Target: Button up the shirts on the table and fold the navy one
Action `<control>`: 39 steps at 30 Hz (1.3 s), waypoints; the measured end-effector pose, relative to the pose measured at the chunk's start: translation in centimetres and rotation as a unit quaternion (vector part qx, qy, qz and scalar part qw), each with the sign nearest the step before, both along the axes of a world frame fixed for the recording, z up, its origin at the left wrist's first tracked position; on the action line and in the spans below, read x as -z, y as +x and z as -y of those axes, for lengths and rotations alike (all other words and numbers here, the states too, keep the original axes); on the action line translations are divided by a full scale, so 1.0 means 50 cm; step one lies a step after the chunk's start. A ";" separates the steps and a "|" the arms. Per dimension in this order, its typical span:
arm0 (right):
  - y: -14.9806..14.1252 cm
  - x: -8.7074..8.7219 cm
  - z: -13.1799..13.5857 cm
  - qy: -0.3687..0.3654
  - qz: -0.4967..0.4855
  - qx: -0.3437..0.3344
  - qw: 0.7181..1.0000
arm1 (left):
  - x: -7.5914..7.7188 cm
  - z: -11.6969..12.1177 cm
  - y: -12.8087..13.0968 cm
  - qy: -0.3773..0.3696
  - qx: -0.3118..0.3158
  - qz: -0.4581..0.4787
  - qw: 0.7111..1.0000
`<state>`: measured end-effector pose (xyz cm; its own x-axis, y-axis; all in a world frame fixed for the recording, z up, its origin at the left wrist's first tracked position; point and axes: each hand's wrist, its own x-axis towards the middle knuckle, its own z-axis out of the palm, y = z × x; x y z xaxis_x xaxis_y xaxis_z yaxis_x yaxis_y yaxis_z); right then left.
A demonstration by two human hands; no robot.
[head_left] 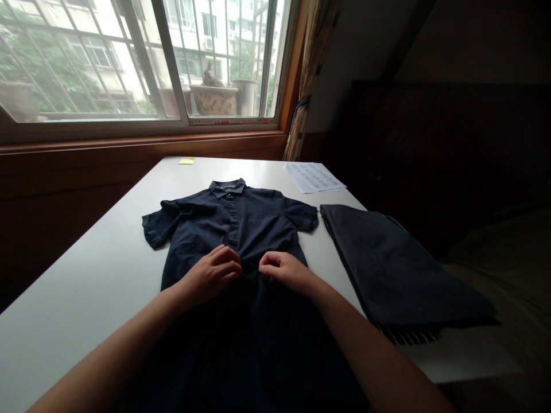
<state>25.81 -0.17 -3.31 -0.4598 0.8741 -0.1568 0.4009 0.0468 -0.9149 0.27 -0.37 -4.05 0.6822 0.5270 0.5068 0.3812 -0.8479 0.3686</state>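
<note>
A dark navy polo shirt (228, 221) lies flat and face up on the white table (99, 269), collar toward the window, short sleeves spread. My left hand (212, 272) and my right hand (282, 268) rest on the shirt's front just below the button placket. Both have their fingers curled in and pinch the fabric at the middle seam between them. The lower part of the shirt runs toward me under my forearms.
A folded stack of dark clothes (387, 269) lies on the table's right side, with a striped piece under it. A printed sheet of paper (313, 176) and a yellow sticky note (186, 161) lie near the window. A dark sofa stands to the right.
</note>
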 end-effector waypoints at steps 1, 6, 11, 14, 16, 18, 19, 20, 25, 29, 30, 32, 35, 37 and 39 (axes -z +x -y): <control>0.001 -0.001 0.000 0.015 0.014 0.008 1.000 | -0.002 0.001 -0.002 0.000 -0.002 -0.001 1.000; -0.010 -0.026 0.024 0.182 -0.013 0.016 0.983 | -0.007 0.004 -0.005 0.023 -0.009 -0.006 1.000; -0.027 -0.049 0.056 0.275 -0.062 -0.115 0.953 | 0.001 0.002 -0.004 0.033 -0.013 -0.016 0.999; -0.028 -0.042 0.060 0.295 0.011 -0.140 0.945 | -0.001 0.002 -0.005 0.024 -0.011 -0.012 1.000; -0.027 -0.034 0.059 0.304 0.070 -0.127 0.942 | -0.005 0.002 -0.006 0.018 -0.007 -0.014 1.000; -0.028 -0.028 0.058 0.310 0.110 -0.112 0.938 | -0.009 0.002 -0.007 0.016 -0.001 -0.017 1.000; -0.030 -0.025 0.059 0.314 0.122 -0.105 0.936 | -0.009 0.002 -0.007 0.015 0.001 -0.019 1.000; -0.032 -0.022 0.059 0.319 0.131 -0.099 0.933 | -0.010 0.002 -0.006 0.013 0.000 -0.019 1.000; -0.046 -0.005 0.057 0.341 0.142 -0.080 0.926 | -0.001 0.000 -0.003 -0.010 -0.008 -0.018 1.000; -0.045 0.006 0.048 0.313 0.112 -0.058 0.941 | -0.006 -0.005 -0.015 -0.078 -0.021 -0.008 0.997; -0.044 0.007 0.046 0.301 0.106 -0.053 0.946 | -0.013 -0.006 -0.021 -0.096 -0.024 -0.008 0.995; -0.040 0.008 0.043 0.278 0.100 -0.047 0.954 | -0.033 -0.005 -0.037 -0.129 -0.015 -0.023 0.991; -0.038 0.009 0.042 0.255 0.096 -0.042 0.961 | -0.067 -0.001 -0.057 -0.172 0.019 -0.081 0.982; -0.038 0.009 0.041 0.246 0.095 -0.037 0.964 | -0.081 0.002 -0.064 -0.194 0.036 -0.123 0.973; -0.038 0.009 0.040 0.236 0.092 -0.035 0.967 | -0.080 0.004 -0.064 -0.201 0.045 -0.148 0.967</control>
<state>23.93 -2.16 -3.78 -0.5221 0.8364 0.1670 0.5358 0.4740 -0.6987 -2.93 -0.57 -0.05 0.8187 0.5721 0.0492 0.4508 -0.6935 0.5620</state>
